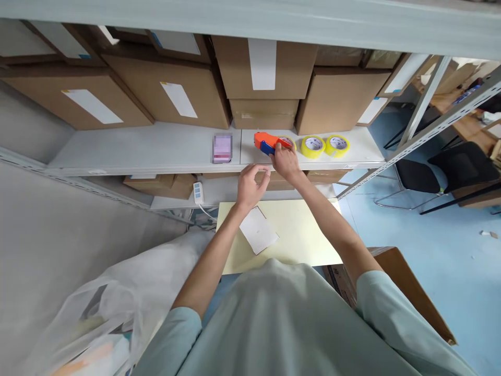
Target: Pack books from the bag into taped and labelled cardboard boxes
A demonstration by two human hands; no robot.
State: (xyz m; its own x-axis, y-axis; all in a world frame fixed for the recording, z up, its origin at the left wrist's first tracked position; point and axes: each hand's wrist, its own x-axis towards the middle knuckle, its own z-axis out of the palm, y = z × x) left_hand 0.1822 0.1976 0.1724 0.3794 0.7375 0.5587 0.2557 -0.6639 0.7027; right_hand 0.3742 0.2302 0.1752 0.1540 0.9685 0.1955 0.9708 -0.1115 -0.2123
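Observation:
My right hand (pixel 286 161) grips an orange and blue tape dispenser (pixel 266 140) at the front part of the grey shelf (pixel 164 146). A yellow tape roll shows partly behind that hand. Two more yellow tape rolls, one (pixel 312 147) beside the other (pixel 337 145), lie to its right. My left hand (pixel 251 186) is just left of and below my right hand, thumb and forefinger curled toward each other with a gap between them; it holds nothing visible. Below the hands, a white sheet (pixel 259 230) lies on a pale yellow table (pixel 309 235).
Cardboard boxes (pixel 266 68) line the shelf's back. A pink card (pixel 222 148) lies left of the dispenser. A white power strip (pixel 198 192) sits on the lower shelf. An open carton (pixel 410 292) stands at right, a plastic bag (pixel 136 292) at lower left, black chairs (pixel 417 176) far right.

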